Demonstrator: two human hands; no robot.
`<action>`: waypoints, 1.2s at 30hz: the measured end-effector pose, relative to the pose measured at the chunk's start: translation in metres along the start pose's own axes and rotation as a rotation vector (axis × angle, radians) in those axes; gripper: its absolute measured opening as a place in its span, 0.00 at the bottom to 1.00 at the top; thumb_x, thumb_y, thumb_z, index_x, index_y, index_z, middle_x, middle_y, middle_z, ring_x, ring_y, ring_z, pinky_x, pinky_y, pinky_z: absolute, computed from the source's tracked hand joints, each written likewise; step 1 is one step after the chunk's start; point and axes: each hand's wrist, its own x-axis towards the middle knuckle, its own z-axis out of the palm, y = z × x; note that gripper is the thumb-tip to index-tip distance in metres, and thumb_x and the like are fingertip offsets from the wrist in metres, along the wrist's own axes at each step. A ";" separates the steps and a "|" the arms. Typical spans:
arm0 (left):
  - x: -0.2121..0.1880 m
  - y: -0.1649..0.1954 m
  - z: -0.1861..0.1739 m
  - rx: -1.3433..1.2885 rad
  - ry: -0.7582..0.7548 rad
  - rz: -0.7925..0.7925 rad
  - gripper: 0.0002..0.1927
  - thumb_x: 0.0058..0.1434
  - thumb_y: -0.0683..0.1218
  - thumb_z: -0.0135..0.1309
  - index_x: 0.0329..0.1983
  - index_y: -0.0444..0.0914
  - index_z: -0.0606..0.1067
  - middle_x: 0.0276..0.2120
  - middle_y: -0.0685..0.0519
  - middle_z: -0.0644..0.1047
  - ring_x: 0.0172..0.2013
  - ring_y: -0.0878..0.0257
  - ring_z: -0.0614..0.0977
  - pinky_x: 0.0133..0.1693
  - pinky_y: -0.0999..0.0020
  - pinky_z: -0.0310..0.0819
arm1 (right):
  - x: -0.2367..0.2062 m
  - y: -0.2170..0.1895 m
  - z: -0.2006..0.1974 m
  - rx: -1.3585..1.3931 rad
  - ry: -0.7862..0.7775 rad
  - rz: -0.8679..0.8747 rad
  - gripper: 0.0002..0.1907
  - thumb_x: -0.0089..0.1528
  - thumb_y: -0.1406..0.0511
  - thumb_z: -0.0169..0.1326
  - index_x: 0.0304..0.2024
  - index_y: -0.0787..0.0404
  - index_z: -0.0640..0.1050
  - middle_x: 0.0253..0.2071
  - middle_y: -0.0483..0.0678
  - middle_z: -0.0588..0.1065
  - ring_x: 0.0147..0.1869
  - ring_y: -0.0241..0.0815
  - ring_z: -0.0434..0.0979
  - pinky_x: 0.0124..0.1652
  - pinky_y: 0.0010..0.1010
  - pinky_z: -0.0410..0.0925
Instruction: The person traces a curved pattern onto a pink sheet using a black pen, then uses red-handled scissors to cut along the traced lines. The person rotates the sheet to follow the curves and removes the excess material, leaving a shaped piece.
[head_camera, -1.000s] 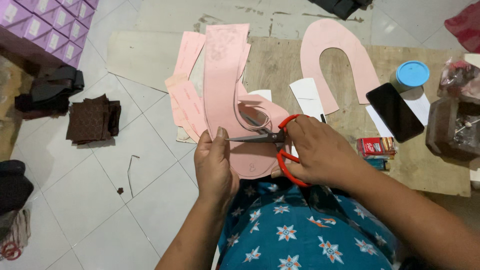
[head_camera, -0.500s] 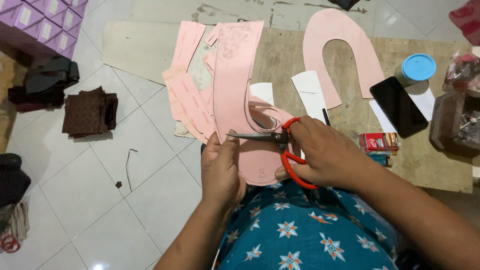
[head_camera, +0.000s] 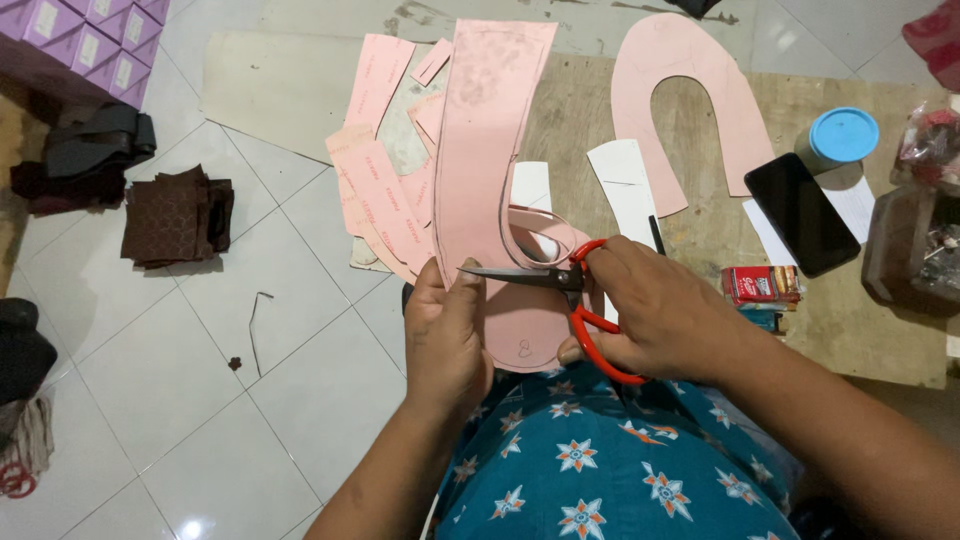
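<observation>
My left hand (head_camera: 445, 335) grips the near end of a long pink sheet (head_camera: 483, 140) that stretches away over the floor board. My right hand (head_camera: 650, 310) holds red-handled scissors (head_camera: 560, 285), their dark blades pointing left across the sheet just above my left thumb. A narrow pink strip (head_camera: 540, 232) curls off the sheet's right side near the blades. The rounded near end of the sheet lies over my lap, on blue flowered cloth.
A wooden board (head_camera: 600, 130) carries pink cut pieces (head_camera: 380, 190), a pink horseshoe shape (head_camera: 680, 90), white paper pieces, a black phone (head_camera: 800, 212), a blue-lidded jar (head_camera: 838, 140) and a small red box (head_camera: 760, 285). Brown patterned squares (head_camera: 170, 215) and purple boxes (head_camera: 80, 40) lie left on white tiles.
The view has shifted slightly down and left. My hands and the scissors stay at the same spot on the pink sheet, blades still across it.
</observation>
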 end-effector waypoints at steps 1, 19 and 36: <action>0.000 0.000 -0.001 0.003 0.001 0.000 0.14 0.74 0.40 0.41 0.59 0.29 0.67 0.54 0.40 0.76 0.53 0.57 0.80 0.56 0.60 0.77 | 0.000 0.000 0.001 0.001 0.002 -0.002 0.36 0.48 0.45 0.67 0.41 0.65 0.70 0.36 0.56 0.70 0.40 0.56 0.72 0.39 0.46 0.67; 0.003 -0.007 -0.005 -0.045 -0.064 0.020 0.16 0.74 0.41 0.41 0.62 0.31 0.66 0.57 0.41 0.75 0.56 0.57 0.78 0.59 0.59 0.74 | -0.003 0.003 0.008 0.007 0.009 0.032 0.32 0.50 0.46 0.64 0.40 0.63 0.71 0.34 0.55 0.71 0.36 0.56 0.74 0.35 0.45 0.68; 0.001 -0.019 -0.004 -0.080 -0.005 0.033 0.15 0.73 0.38 0.39 0.61 0.30 0.65 0.56 0.40 0.75 0.55 0.56 0.78 0.59 0.58 0.74 | -0.009 0.014 0.018 -0.054 0.112 -0.019 0.29 0.51 0.51 0.65 0.41 0.67 0.72 0.31 0.54 0.73 0.31 0.53 0.75 0.30 0.42 0.69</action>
